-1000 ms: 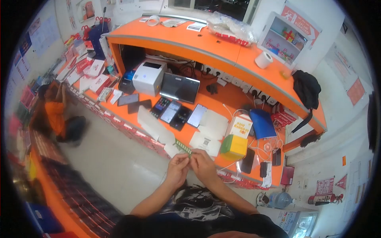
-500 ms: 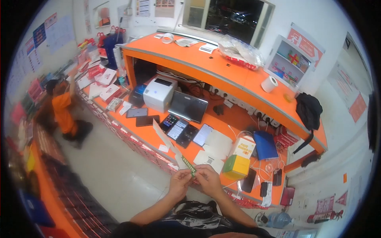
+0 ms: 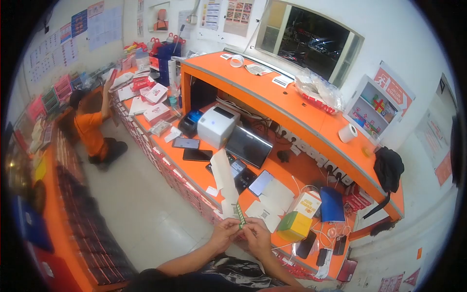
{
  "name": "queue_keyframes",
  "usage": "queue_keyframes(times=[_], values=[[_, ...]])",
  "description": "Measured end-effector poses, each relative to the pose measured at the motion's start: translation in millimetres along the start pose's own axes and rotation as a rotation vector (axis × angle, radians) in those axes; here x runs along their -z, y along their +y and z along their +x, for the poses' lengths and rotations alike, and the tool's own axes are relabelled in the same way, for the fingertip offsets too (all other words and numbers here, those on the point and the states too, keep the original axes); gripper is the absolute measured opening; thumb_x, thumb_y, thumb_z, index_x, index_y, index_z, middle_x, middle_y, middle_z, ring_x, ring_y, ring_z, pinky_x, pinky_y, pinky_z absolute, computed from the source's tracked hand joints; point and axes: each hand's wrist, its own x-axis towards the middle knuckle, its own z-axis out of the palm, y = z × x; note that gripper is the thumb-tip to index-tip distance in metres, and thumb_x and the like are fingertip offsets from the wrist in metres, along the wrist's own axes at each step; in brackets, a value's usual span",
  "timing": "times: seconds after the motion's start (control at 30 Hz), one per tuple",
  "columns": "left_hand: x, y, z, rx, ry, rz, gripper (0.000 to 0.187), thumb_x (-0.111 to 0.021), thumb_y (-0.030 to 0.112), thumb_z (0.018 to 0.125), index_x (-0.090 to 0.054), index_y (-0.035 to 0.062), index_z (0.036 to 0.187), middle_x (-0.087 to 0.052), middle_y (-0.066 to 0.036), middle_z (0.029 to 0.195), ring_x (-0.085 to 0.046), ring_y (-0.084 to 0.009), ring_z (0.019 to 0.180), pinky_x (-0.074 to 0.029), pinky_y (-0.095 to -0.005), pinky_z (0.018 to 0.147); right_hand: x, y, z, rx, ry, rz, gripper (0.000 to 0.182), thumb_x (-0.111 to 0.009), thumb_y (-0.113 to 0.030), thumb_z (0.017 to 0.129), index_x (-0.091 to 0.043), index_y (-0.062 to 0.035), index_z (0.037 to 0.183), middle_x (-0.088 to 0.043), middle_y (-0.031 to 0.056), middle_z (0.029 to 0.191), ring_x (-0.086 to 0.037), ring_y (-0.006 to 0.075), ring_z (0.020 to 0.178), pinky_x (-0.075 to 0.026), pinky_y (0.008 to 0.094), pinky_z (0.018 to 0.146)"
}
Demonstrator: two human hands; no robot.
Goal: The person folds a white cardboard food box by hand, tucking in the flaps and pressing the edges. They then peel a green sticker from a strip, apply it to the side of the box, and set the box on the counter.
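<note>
My left hand (image 3: 225, 234) and my right hand (image 3: 257, 236) meet at the front edge of the orange counter, thumbs and fingers pinched. Between their fingertips stands a narrow green strip (image 3: 240, 214) with a row of pale marks. A long cream paper sheet (image 3: 224, 177) rises from behind the fingers and leans over the counter, overlapping the phones. Its lower end is hidden by my left hand. To the right of my hands lie a cream sheet with a printed code (image 3: 264, 214) and a yellow and green box (image 3: 294, 226).
A white label printer (image 3: 217, 125), a dark laptop-like screen (image 3: 249, 146) and several phones stand along the counter (image 3: 197, 169). A blue booklet (image 3: 332, 204), cables and a white-yellow box (image 3: 306, 203) lie right. At left, a person in orange (image 3: 91, 129) crouches by the shelves.
The view has swung left, so the counter sits further right. The paper sheet has turned more of its broad face toward me. The crouching person's arm now reaches up holding something red.
</note>
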Motion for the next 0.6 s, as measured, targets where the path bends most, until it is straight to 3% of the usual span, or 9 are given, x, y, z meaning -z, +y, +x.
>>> queue_keyframes(times=[0.07,0.13,0.2,0.33,0.6], values=[[0.4,0.5,-1.6,-0.005,0.002,0.110,0.017,-0.056,0.001,0.102,-0.058,-0.0011,0.118,-0.065,-0.011,0.112,-0.066,-0.0192,0.105,-0.056,-0.0323,0.095,-0.2,6.4,-2.3,0.003,-0.010,0.011,0.010,-0.068,-0.005,0.093,-0.073,0.0024,0.096,-0.066,0.0132,0.116,-0.064,0.0223,0.107,-0.052,0.0323,0.091],[-4.5,5.6,-1.5,-0.011,0.005,0.222,0.016,-0.054,0.002,0.103,-0.056,-0.0005,0.119,-0.064,-0.010,0.111,-0.065,-0.0179,0.105,-0.056,-0.0314,0.095,-0.3,7.7,-1.2,-0.196,-0.012,0.209,0.011,-0.067,-0.006,0.093,-0.074,0.0024,0.096,-0.066,0.0126,0.117,-0.063,0.0220,0.108,-0.051,0.0328,0.092],[-11.1,7.2,-3.5,-0.079,-0.003,0.443,0.015,-0.050,0.004,0.105,-0.055,0.0003,0.118,-0.062,-0.009,0.113,-0.062,-0.0151,0.108,-0.055,-0.0296,0.093,0.4,1.1,-0.3,-0.156,-0.020,0.152,0.011,-0.067,-0.005,0.093,-0.074,0.0027,0.097,-0.065,0.0127,0.118,-0.063,0.0213,0.108,-0.051,0.0320,0.092],[-12.9,7.0,-2.0,-0.131,-0.032,0.462,0.015,-0.050,0.006,0.106,-0.054,0.0008,0.119,-0.060,-0.008,0.116,-0.060,-0.0135,0.107,-0.055,-0.0287,0.091,-6.7,8.7,-3.1,-0.049,0.018,0.030,0.011,-0.067,-0.004,0.094,-0.073,0.0033,0.097,-0.062,0.0142,0.121,-0.062,0.0208,0.109,-0.052,0.0310,0.091],[-4.9,-1.1,-4.8,-0.020,-0.003,0.262,0.017,-0.052,0.005,0.104,-0.053,0.0000,0.121,-0.060,-0.010,0.119,-0.062,-0.0168,0.108,-0.055,-0.0332,0.095,-13.9,5.8,-6.4,-0.082,0.075,0.089,0.009,-0.068,-0.004,0.092,-0.072,0.0030,0.096,-0.063,0.0156,0.119,-0.063,0.0236,0.109,-0.052,0.0336,0.092]])
